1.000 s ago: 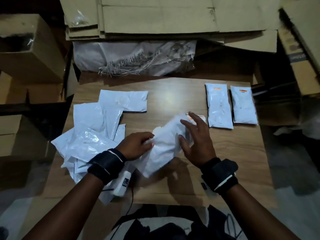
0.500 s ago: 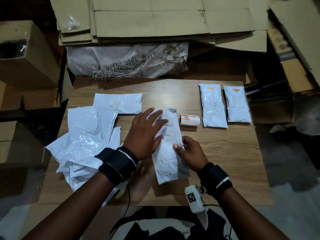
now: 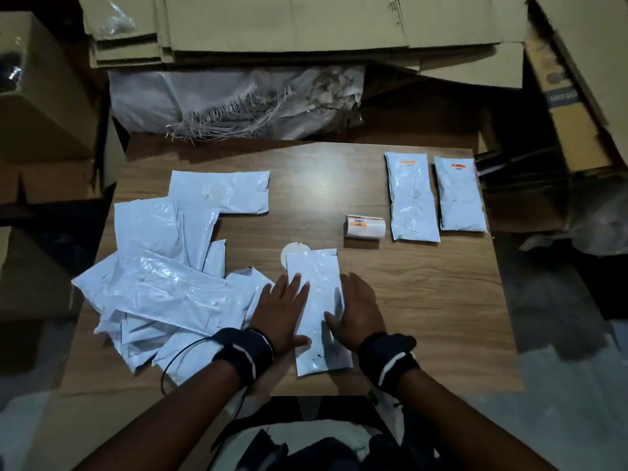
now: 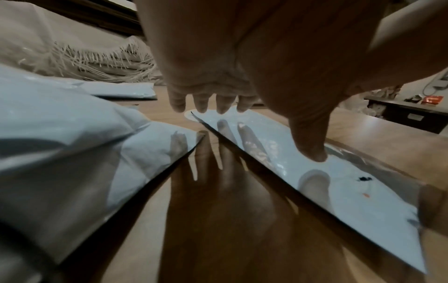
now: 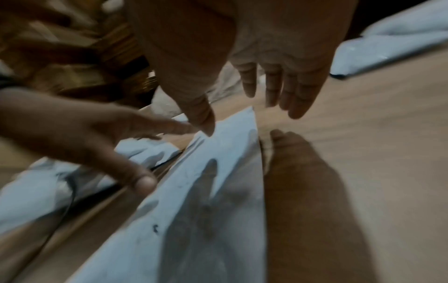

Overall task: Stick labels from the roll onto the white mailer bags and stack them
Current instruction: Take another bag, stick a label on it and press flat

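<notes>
A white mailer bag point(image 3: 317, 300) lies lengthwise on the wooden table point(image 3: 424, 300) in front of me. My left hand point(image 3: 283, 307) lies flat along its left edge, fingers straight, thumb on the bag point(image 4: 312, 172). My right hand point(image 3: 356, 309) lies flat along its right edge, thumb on the bag point(image 5: 218, 172), fingers straight over the table. The label roll point(image 3: 364, 226) sits beyond the bag. Two labelled bags point(image 3: 413, 198) point(image 3: 460, 195) lie side by side at the far right. A loose pile of unlabelled bags point(image 3: 159, 283) covers the left of the table.
A small white disc point(image 3: 292, 254) peeks from under the bag's far end. Flattened cardboard point(image 3: 289, 25) and a frayed woven sack point(image 3: 231, 100) lie behind the table. Boxes stand at the left point(image 3: 40, 90) and right point(image 3: 577, 96).
The bag went from crumpled in both hands to lying flat and straight on the table. Both hands slid toward me along its sides and now lie flat against its edges.
</notes>
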`<control>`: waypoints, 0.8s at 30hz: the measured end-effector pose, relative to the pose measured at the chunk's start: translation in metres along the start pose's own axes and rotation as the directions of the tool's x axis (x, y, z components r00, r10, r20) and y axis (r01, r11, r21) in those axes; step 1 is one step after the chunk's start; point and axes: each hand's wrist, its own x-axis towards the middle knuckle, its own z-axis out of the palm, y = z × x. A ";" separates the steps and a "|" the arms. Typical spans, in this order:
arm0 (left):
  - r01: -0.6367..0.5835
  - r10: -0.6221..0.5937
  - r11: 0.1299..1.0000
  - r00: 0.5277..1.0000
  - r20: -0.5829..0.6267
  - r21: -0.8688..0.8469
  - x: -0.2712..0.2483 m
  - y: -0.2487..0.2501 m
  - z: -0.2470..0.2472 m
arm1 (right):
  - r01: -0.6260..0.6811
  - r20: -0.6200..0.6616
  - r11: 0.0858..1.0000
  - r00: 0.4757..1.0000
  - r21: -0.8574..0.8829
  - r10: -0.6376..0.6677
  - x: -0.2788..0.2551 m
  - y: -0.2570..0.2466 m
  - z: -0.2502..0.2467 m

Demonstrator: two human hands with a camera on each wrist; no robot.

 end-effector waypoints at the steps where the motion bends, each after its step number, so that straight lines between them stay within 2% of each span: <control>1: -0.002 0.002 1.000 1.000 -0.015 0.007 0.003 -0.001 -0.003 | 0.082 0.059 0.994 0.995 -0.075 -0.078 0.001 0.001 0.002; 4: -0.009 0.009 0.999 1.000 0.005 0.035 0.017 -0.002 -0.008 | 0.262 0.252 0.919 0.949 -0.296 -0.189 0.010 0.002 0.007; 8: -0.041 0.035 0.998 0.995 0.092 0.057 0.029 0.002 -0.005 | 0.281 0.405 0.898 0.905 -0.339 -0.130 0.019 0.006 0.015; 17: -0.043 0.035 0.997 0.991 0.128 0.065 0.035 0.005 -0.001 | 0.232 0.434 0.931 0.896 -0.280 -0.092 0.020 0.006 0.021; 21: -0.031 0.025 0.999 0.990 0.136 0.041 0.034 0.009 -0.004 | 0.232 0.483 0.942 0.871 -0.241 -0.091 0.024 0.006 0.016; 23: -0.046 0.044 0.999 0.995 0.089 0.014 0.033 0.007 -0.005 | 0.252 0.471 0.950 0.871 -0.182 -0.141 0.027 0.002 0.000; 24: -0.063 0.064 0.998 0.997 0.051 -0.008 0.031 0.004 -0.004 | 0.270 0.418 0.953 0.888 -0.136 -0.192 0.030 0.002 -0.009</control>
